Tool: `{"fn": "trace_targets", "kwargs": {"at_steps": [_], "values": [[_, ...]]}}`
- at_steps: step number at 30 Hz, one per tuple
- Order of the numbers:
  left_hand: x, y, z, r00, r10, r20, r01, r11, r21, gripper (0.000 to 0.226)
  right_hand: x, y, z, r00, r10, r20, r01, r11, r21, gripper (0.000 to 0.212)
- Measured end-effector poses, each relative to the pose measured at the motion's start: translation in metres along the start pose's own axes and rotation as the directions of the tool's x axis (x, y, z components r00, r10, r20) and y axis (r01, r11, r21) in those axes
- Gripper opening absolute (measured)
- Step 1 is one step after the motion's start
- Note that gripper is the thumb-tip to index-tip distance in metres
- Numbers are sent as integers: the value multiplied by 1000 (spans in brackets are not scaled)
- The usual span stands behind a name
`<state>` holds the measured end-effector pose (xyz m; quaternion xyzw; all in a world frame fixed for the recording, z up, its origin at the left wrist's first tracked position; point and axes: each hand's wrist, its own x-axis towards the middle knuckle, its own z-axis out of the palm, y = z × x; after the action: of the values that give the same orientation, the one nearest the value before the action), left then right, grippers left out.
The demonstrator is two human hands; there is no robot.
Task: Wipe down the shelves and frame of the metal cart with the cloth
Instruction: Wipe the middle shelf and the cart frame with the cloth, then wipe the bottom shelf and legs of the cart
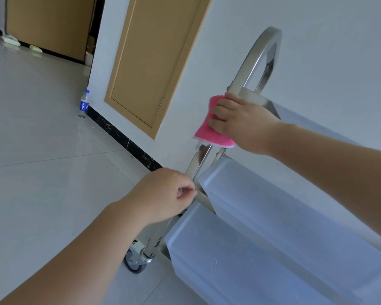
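head view. the metal cart [240,194] occupies the right half of the frame, its looped handle [264,51] rising toward upper centre and one caster [134,260] showing at lower centre. the pink cloth [207,130] is found right of centre, laid against the upright frame tube just below the handle loop. the right hand [240,122] is pressed over the cloth, fingers curled round it and the tube, so this grip is clamped on the cloth. the left hand [165,194], lower centre, is closed on the frame tube near the middle shelf corner; the fingertips are partly hidden, but the grip appears wrapped round the tube.

the cloth is judged soft, light and pliable, readily wrapped round the tube. the polished frame is judged stiff and slippery; droplets are noted on the lower shelf [251,271]. since the cart stands on casters, rolling is likely under pressure, and bracing at the upright is judged sound.

a bottle [84,103] stands on the floor at left, by the wall.
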<state>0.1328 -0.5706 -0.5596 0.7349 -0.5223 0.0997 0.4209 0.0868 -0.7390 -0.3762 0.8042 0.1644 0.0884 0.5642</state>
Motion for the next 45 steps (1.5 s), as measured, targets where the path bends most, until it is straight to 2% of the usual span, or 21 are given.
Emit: {"fn": "trace_targets", "kwargs": {"at_steps": [4, 7, 10, 12, 16, 20, 24, 26, 28, 30, 32, 34, 36, 38, 42, 43, 45], "values": [[9, 7, 7, 955, -47, -292, 19, 995, -98, 20, -28, -31, -2, 991, -24, -133, 45, 986, 159, 46], [16, 13, 17, 927, -159, -339, 69, 963, -262, 19, -54, -53, 0, 988, -30, -152, 63, 974, 219, 42], [20, 21, 30, 938, -254, -236, 104, 856, -507, 25, -83, -70, 3, 990, -73, -118, 101, 962, 253, 41], [23, 30, 43, 962, -251, -109, 145, 805, -575, 34, -102, -79, 7, 994, -67, -88, 90, 952, 293, 42], [29, 57, 73, 983, -141, 116, 183, 744, -643, 48, -145, -96, 13, 995, -83, -57, 99, 914, 393, 40], [33, 82, 100, 968, -15, 251, 187, 709, -680, 38, -187, -110, 16, 998, -44, -41, 58, 884, 463, 38], [31, 102, 129, 900, 124, 417, 194, 743, -641, 18, -230, -128, 13, 998, 32, 45, -51, 832, 552, 47], [28, 106, 144, 838, 172, 517, 200, 785, -586, 12, -255, -140, 12, 982, 101, 157, -175, 789, 589, 57], [25, 107, 154, 793, 192, 578, 205, 810, -550, 13, -276, -155, 14, 957, 120, 265, -270, 701, 660, 72], [22, 113, 167, 746, 206, 633, 215, 825, -522, 14, -300, -172, 15, 900, 135, 415, -416, 550, 724, 73], [16, 119, 182, 691, 219, 689, 192, 863, -468, 14, -322, -190, 17, 783, 150, 604, -610, 377, 697, 72], [9, 125, 201, 635, 221, 740, 160, 899, -407, 14, -339, -208, 20, 664, 117, 739, -736, 276, 618, 70], [1, 132, 222, 592, 221, 775, 138, 920, -367, 12, -354, -224, 25, 597, 89, 797, -796, 188, 575, 59], [-5, 138, 243, 567, 219, 794, 107, 936, -334, 15, -368, -240, 34, 554, 70, 830, -829, 133, 543, 43], [-13, 147, 284, 539, 230, 810, 60, 949, -309, 18, -401, -273, 55, 457, 14, 889, -887, 90, 454, 11], [-15, 150, 294, 542, 229, 809, 53, 951, -305, 17, -411, -280, 61, 435, 12, 900, -898, 75, 433, 10], [-19, 156, 317, 573, 223, 788, 15, 959, -283, 16, -429, -289, 73, 398, 39, 917, -917, 59, 396, 22]]}}
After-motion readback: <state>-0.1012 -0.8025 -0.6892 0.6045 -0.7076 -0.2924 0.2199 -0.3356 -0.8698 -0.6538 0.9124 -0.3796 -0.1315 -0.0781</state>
